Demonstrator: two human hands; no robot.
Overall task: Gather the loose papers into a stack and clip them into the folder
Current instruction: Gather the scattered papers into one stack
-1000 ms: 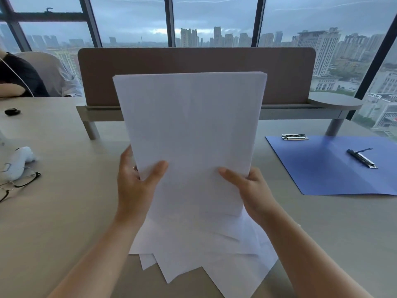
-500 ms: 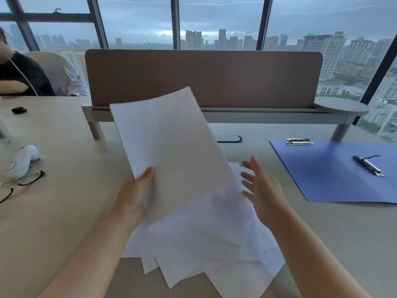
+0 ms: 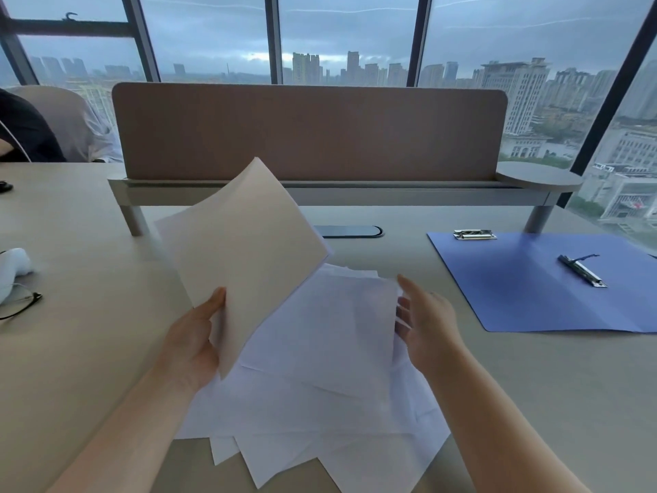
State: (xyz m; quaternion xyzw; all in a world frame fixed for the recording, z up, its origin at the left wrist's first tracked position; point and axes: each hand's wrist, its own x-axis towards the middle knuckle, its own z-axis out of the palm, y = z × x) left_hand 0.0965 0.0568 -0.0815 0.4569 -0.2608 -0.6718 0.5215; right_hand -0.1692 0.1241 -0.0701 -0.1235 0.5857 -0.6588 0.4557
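My left hand [image 3: 193, 341] grips a small stack of white sheets [image 3: 245, 250] by its lower left edge, tilted up and leaning left above the desk. Under it several loose white papers [image 3: 320, 403] lie fanned out untidily on the desk in front of me. My right hand [image 3: 425, 325] hovers with fingers spread at the right edge of the topmost loose sheet, holding nothing. An open blue folder [image 3: 526, 293] lies flat to the right, with a metal clip bar [image 3: 581, 270] on its inner spine and a second metal clip [image 3: 474, 234] at its far left corner.
A brown divider screen [image 3: 309, 133] on a grey rail crosses the desk behind the papers. Glasses [image 3: 19, 302] and a white object [image 3: 12, 270] lie at the left edge. A person in dark clothing [image 3: 21, 129] sits at far left. A dark cable slot [image 3: 350, 231] is beyond the papers.
My right hand let go of the upright stack and opened. My left hand alone lowered and tilted the stack leftward, uncovering the loose papers beneath.
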